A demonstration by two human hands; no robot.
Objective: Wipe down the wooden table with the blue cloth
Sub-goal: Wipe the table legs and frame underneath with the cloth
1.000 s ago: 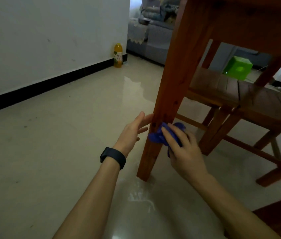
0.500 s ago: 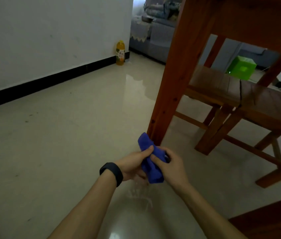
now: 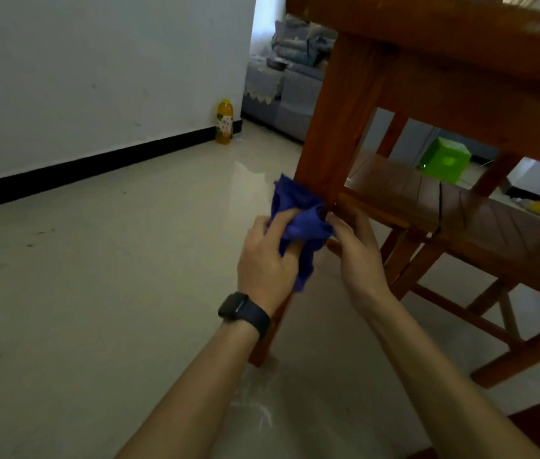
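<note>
The blue cloth [image 3: 298, 220] is bunched between both hands, in front of the wooden table's near leg [image 3: 335, 127]. My left hand [image 3: 267, 260], with a black watch on the wrist, grips the cloth's left side, and a loose end hangs down below it. My right hand [image 3: 359, 256] pinches the cloth's right side with its fingertips, close to where the lower shelf [image 3: 480, 220] joins the leg. The table's top edge [image 3: 444, 31] runs across the upper right.
A wet patch shines on the tiled floor [image 3: 103, 276] near the leg's foot. A yellow bottle [image 3: 224, 122] stands by the white wall. A green box [image 3: 446, 162] sits behind the table, with a grey sofa [image 3: 290, 91] beyond. Wooden crossbars [image 3: 467, 314] run low on the right.
The view has risen, so more of the tabletop shows. Both hands have lifted the cloth up along the leg to the level of the lower shelf.
</note>
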